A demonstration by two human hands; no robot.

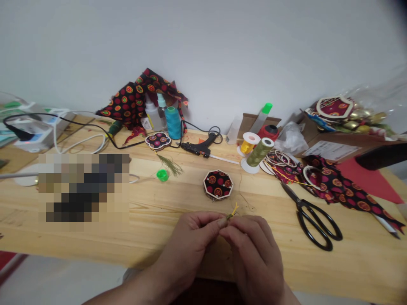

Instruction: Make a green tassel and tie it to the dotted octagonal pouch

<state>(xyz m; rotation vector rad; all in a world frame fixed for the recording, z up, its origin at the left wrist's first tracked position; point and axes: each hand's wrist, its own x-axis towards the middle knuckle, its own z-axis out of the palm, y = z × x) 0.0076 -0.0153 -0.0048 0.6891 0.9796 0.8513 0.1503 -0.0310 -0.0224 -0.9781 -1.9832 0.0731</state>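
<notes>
Near the table's front edge, my left hand [193, 237] and my right hand [254, 245] meet with fingertips pinched together. Between them is a small bundle of yellow and olive thread [233, 210], its yellow ends poking up above the fingers. The rest of the bundle is hidden by my fingers. Just beyond my hands lies an octagonal patterned fabric piece [218, 184] with a pale rim. A thin loose thread [244, 197] trails on the wood to its right.
Black-handled scissors [313, 220] lie to the right. Behind stand an olive thread spool [260, 153], a yellow spool [248, 144] and a teal thread cone [172, 123]. A glue gun [200, 148], a green cap [162, 175] and a flower-shaped piece [157, 140] with a green tassel lie further back.
</notes>
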